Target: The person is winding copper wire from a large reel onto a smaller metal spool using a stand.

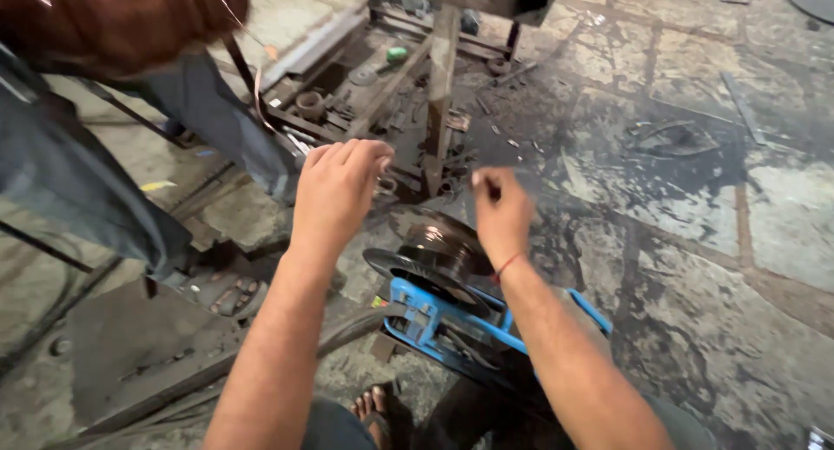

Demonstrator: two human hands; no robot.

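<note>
Two bare hands hover above a dark wire spool point(443, 252) on its blue frame point(434, 320): left hand point(339, 189) loosely curled, holding nothing; right hand point(499, 211) pinched, its contents indiscernible. Beyond the spool stands a cluttered steel stand point(441, 85); open stained floor point(695, 241) lies rightward.

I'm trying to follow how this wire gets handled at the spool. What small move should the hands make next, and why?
Probably lower both hands toward the dark wire spool on the blue frame. The left hand hovers palm down above and to the left of it, holding nothing visible. The right hand is pinched as if on something thin, too blurred to tell. Neither touches the spool.
</note>
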